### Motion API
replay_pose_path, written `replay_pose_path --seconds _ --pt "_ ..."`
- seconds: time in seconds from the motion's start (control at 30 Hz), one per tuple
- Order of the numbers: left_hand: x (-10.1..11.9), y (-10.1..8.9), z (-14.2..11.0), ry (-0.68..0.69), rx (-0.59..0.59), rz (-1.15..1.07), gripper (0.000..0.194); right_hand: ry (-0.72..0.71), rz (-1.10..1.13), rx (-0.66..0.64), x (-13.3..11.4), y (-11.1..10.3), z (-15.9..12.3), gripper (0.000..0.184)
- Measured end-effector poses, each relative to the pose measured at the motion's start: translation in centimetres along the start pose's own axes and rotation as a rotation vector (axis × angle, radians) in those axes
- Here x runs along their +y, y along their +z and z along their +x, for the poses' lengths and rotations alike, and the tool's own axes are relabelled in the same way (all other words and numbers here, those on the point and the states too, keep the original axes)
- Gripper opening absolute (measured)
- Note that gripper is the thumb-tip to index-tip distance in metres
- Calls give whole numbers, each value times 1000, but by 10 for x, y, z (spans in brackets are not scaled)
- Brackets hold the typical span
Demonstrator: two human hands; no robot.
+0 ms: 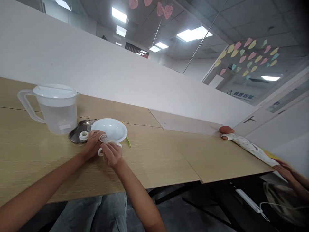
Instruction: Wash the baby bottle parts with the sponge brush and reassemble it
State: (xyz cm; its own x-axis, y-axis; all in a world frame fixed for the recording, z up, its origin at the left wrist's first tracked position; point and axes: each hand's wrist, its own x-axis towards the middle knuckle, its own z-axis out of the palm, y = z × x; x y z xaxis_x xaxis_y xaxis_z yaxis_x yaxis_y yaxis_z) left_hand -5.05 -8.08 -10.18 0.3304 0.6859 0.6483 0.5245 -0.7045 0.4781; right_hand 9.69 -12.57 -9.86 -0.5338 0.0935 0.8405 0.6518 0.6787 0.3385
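My left hand [93, 143] is closed around a white rolled bandage [103, 138], whose spiral end faces me. Right beside it, my right hand [112, 153] is closed on a white strip [100, 152] that curls out below its fingers; whether this strip belongs to the same roll I cannot tell. Both hands are close together in front of a white bowl [109, 129]. A steel kidney dish [73, 135] lies left of the bowl, partly behind my left hand. In it is a small round white thing [83, 136]. A green stick-like tool [128, 142] pokes out right of the bowl.
A clear plastic jug [59, 111] of water stands at the left. Along the wooden table [154, 154], at the far right, another person's hands [285, 169] touch a patterned white cloth [252, 148] beside a reddish-brown round object [226, 129]. A white wall [120, 77] borders the back.
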Motion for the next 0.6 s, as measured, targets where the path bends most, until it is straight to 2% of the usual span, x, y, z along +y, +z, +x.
replay_pose_path --seconds 0.27,0.47,0.6 --pt "-8 5 -3 10 23 2 37 106 -44 44 -4 -2 9 31" --pt "-18 9 -3 58 47 -27 33 142 -90 -111 -5 0 7 21" --pt "-18 9 -5 -14 84 27 36 155 -119 -50 -6 -4 4 21"
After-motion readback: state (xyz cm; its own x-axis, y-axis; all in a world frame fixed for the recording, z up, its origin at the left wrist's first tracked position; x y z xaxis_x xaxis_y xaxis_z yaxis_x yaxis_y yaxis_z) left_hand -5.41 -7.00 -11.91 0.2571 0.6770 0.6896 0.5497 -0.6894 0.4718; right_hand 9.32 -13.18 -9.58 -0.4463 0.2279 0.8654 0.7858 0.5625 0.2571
